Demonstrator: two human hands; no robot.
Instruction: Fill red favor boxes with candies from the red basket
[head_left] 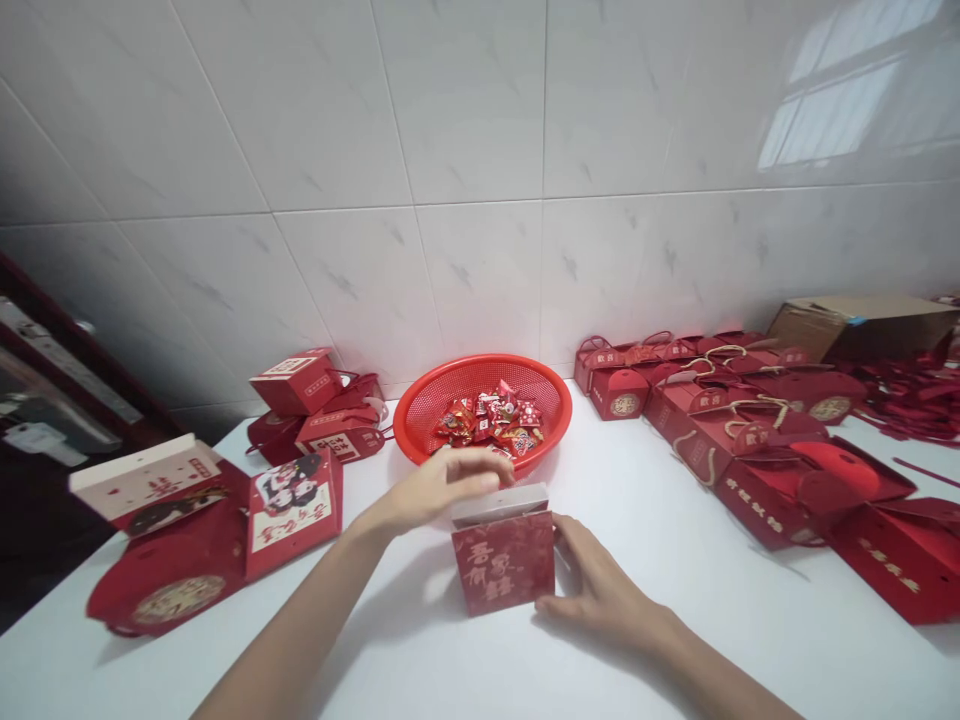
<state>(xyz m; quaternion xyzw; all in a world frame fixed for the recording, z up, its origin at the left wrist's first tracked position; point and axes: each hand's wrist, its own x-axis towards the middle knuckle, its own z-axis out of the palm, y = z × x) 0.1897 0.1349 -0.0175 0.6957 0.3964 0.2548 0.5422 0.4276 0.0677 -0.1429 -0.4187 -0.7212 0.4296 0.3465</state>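
Note:
A small red gift box (504, 565) with gold characters stands upright on the white table in front of me, its pale top flap raised. My right hand (604, 590) grips its right side, thumb at the front lower edge and fingers reaching behind. Over the box's upper left, my left hand (450, 487) hovers with fingers stretched out and nothing visible in it. Just beyond it sits a red plastic basket (420, 400) holding several wrapped sweets (499, 412). The inside of the box is hidden.
Red gift boxes (292, 510) and smaller ones (330, 405) stand to the left. Many boxes with rope handles (720, 430) fill the right side. Behind them are a cardboard carton (862, 325) and a heap of red ribbons (911, 390). A tiled wall (480, 270) borders the table (420, 650).

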